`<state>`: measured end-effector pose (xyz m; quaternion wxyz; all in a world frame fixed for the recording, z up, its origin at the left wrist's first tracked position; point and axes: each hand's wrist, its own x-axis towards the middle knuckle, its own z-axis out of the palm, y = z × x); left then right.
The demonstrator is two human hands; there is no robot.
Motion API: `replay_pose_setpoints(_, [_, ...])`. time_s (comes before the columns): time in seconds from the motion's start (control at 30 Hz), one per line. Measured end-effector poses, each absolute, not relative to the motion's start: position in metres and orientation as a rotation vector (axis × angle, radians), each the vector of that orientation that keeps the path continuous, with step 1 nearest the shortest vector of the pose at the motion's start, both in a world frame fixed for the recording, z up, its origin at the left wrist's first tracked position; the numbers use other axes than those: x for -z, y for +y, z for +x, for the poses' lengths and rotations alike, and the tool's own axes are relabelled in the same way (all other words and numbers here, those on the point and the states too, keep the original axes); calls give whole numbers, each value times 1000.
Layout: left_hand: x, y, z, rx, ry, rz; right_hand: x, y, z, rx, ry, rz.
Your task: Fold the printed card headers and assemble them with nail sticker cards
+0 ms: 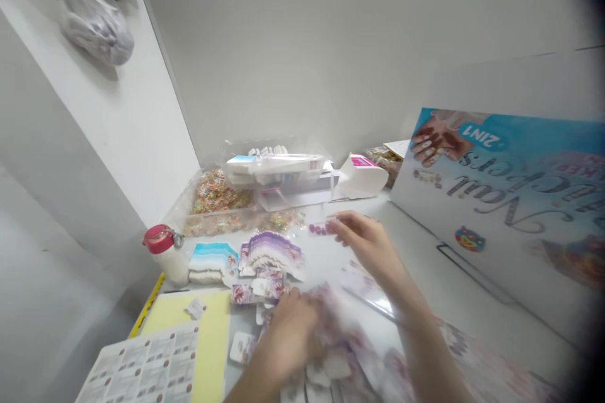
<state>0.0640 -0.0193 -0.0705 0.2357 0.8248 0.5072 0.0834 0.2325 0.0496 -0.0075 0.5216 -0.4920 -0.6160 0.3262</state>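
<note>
My right hand (363, 238) is raised over the table, with thumb and fingers pinched on the end of a small clear strip of purple oval pieces (319, 228). Lower and to the left, my left hand (293, 318) is smeared by motion over a heap of small purple-and-white printed cards (338, 362); whether its fingers grip a card cannot be made out. Just beyond it lie more purple cards (270, 283). A fanned stack of purple cards (276, 253) stands farther back, beside a stack of blue-and-white cards (214, 261).
A red-lidded bottle (167, 255) stands at left, near a yellow sheet (212, 340) and a label sheet (146, 368). Behind are a clear bin of colourful bits (220, 195) and a white tape dispenser (363, 177). A large printed "Nail Stickers" box (501, 201) blocks the right side.
</note>
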Motion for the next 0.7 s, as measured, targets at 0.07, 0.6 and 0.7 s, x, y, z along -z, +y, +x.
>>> replay_pose_setpoints(0.07, [63,-16,59,-433,1365,2137,2,45,233,-792,-1448,-1168])
replay_pose_setpoints(0.6, [-12,-32,57,-1605,888,1309,-35,1,229,-1005,-1436,-1051])
replay_pose_setpoints(0.7, [-11,-34,57,-1583,922,1380,-38,-5,230,-920,-1481,-1118])
